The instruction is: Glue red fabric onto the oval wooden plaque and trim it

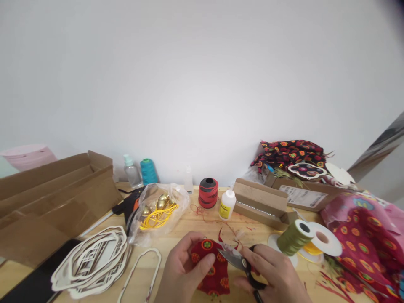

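Observation:
My left hand (191, 269) pinches a dark red piece of fabric (214, 275) printed with orange and green flowers, thumb in front. Black-handled scissors (236, 261) are gripped in my right hand (273, 269), their blades at the fabric's upper right edge. A thin red strip (232, 242) of cloth hangs off beside the blades. Left of my hands lies a pale frame with a long rounded outline (129, 271). Beyond them stand a white glue bottle (227, 205) with a yellow label and a spool of red thread (208, 193).
At left are a long cardboard box (57, 206), stacked pale cutout frames (93, 261) and a plastic bag (160, 210) holding gold bells and yellow cord. To the right sit a small open carton (260, 202), a green thread spool (295, 237) and heaped red floral cloth (366, 240).

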`<action>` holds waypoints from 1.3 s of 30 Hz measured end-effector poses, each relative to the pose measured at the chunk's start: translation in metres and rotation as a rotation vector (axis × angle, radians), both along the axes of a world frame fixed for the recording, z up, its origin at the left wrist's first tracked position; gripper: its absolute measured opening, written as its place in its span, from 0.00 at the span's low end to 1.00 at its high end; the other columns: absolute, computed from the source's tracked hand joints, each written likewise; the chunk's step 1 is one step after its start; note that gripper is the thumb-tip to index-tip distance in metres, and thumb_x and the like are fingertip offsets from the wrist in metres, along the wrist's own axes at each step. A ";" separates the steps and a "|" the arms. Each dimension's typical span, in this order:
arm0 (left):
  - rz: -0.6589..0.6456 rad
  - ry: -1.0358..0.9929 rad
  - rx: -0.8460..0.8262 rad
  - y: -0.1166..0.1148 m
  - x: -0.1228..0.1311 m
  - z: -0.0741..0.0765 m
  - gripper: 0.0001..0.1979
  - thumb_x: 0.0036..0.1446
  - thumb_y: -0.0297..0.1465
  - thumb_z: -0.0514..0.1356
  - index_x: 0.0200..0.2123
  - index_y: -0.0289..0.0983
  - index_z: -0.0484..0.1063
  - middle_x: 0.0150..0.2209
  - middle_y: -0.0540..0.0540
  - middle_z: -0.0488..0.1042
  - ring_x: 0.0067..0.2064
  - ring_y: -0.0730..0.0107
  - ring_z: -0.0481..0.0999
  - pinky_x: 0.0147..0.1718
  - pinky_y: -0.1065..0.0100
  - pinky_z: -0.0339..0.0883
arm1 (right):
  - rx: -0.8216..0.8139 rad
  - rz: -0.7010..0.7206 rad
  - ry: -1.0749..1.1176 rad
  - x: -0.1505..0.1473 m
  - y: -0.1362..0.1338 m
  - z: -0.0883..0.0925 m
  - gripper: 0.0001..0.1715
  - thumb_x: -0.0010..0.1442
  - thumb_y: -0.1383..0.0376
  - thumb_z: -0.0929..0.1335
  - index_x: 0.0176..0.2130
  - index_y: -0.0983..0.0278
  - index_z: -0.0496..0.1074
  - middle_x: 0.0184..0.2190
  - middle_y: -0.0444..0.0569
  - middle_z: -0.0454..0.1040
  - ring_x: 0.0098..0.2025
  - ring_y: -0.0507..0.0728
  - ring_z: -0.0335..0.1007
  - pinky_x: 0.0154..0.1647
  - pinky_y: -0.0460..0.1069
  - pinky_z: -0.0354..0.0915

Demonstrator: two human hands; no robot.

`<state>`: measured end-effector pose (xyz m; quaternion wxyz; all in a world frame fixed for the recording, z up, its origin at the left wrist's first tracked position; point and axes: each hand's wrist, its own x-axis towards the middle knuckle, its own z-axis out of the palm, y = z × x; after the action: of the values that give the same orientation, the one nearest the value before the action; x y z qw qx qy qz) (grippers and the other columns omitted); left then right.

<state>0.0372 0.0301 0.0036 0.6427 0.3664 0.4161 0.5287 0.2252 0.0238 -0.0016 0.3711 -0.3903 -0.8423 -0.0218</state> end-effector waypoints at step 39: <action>-0.139 0.018 0.004 0.003 -0.007 0.001 0.14 0.37 0.31 0.69 0.27 0.36 0.68 0.21 0.54 0.75 0.24 0.78 0.73 0.23 0.78 0.64 | -0.090 0.036 -0.118 0.022 0.001 0.000 0.10 0.54 0.65 0.67 0.38 0.66 0.69 0.20 0.46 0.67 0.20 0.53 0.61 0.18 0.46 0.53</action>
<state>0.0298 0.0335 0.0043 0.6735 0.4005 0.3944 0.4801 0.2477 0.0251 -0.0017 0.3030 -0.3895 -0.8698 -0.0002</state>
